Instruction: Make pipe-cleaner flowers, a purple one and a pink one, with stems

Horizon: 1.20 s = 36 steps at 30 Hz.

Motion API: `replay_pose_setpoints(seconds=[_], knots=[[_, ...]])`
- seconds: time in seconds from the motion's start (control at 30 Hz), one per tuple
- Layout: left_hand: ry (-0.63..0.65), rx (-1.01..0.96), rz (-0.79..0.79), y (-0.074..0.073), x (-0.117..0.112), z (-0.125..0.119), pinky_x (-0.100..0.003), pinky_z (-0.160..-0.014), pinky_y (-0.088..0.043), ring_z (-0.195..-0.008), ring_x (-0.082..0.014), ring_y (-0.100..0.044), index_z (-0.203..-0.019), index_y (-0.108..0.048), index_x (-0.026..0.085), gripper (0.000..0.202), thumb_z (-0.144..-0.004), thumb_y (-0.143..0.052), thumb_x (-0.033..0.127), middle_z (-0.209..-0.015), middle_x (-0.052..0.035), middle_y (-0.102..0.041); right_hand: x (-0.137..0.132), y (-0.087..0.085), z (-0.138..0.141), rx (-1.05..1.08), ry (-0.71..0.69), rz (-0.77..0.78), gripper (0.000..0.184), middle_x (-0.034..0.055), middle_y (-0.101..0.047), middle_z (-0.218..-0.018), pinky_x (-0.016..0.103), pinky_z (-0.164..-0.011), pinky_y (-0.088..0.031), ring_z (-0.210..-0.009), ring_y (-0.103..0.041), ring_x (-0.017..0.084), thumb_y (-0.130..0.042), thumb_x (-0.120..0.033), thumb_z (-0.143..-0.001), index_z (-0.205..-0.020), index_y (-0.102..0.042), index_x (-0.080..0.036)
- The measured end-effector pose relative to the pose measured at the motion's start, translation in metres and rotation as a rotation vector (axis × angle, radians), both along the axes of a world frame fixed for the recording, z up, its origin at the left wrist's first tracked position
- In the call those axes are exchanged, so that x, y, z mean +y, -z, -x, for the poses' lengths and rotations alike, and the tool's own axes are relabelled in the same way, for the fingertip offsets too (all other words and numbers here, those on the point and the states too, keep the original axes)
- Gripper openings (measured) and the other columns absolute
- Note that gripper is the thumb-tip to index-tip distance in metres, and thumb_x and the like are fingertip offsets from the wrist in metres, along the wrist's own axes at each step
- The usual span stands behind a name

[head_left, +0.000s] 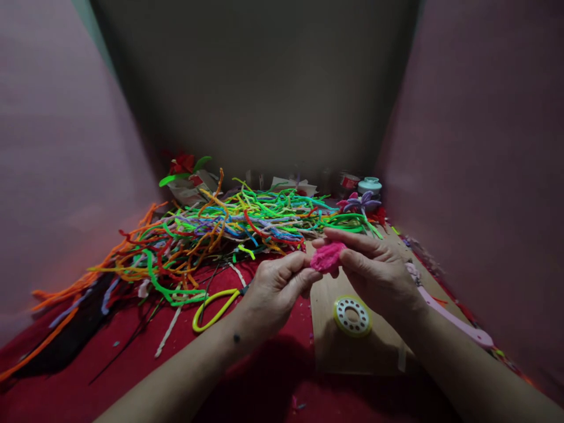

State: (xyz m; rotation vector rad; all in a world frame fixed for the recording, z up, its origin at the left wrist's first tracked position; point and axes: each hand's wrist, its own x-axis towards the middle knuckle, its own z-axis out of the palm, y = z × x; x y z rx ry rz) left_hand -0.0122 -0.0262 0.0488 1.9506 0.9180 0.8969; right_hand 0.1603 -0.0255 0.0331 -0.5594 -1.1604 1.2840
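Observation:
A small fuzzy bright pink piece (326,257), which looks like shaped pipe cleaner, is held up between my two hands. My left hand (282,279) pinches its left end between thumb and fingers. On the other side my right hand (381,273) grips the right end, thumb in front and fingers behind and above. Below them, a round white and yellow disc with a ring of holes (352,317) lies on a brown board (348,358). Yellow-handled pliers or scissors (215,308) rest left of my left hand; their working end is mostly hidden.
A large tangled heap of coloured pipe cleaners (247,220) spreads across the back and left of the red cloth (259,382). A purple pipe-cleaner flower (361,202) and a pale blue jar (369,186) stand at back right. A pink-handled tool (458,320) lies by my right forearm.

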Motion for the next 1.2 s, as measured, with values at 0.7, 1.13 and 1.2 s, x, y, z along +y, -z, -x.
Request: replay_pose_setpoints(seconds=[0.7, 1.13, 1.2], knots=[[0.045, 0.104, -0.101, -0.004, 0.010, 0.005, -0.021, -0.055, -0.031, -0.057, -0.0088, -0.039, -0.063, -0.050, 0.017, 0.027, -0.086, -0.049, 0.030, -0.059, 0.0036, -0.042, 0.004, 0.000, -0.004, -0.027, -0.027, -0.080, 0.011, 0.0039, -0.068, -0.071, 0.024, -0.047, -0.043, -0.056, -0.053, 0.012, -0.074, -0.027, -0.072, -0.082, -0.076, -0.023], [0.240, -0.209, 0.609, -0.006, 0.023, 0.006, -0.020, -0.042, -0.015, -0.042, -0.0041, -0.025, -0.072, -0.054, 0.014, 0.024, -0.079, -0.059, 0.036, -0.050, 0.0062, -0.040, 0.006, -0.004, -0.001, 0.078, -0.052, 0.020, 0.024, 0.0029, -0.071, -0.074, 0.024, -0.048, -0.048, -0.058, -0.058, 0.013, -0.082, -0.024, -0.059, -0.083, -0.076, -0.022], [0.252, -0.221, 0.622, -0.005, 0.024, 0.006, -0.020, -0.041, -0.015, -0.041, -0.0037, -0.026, -0.071, -0.054, 0.014, 0.024, -0.078, -0.061, 0.036, -0.049, 0.0059, -0.041, 0.006, -0.004, 0.000, 0.073, -0.025, 0.015, 0.018, 0.0025, -0.071, -0.072, 0.024, -0.047, -0.047, -0.059, -0.058, 0.013, -0.081, -0.023, -0.060, -0.077, -0.076, -0.022]])
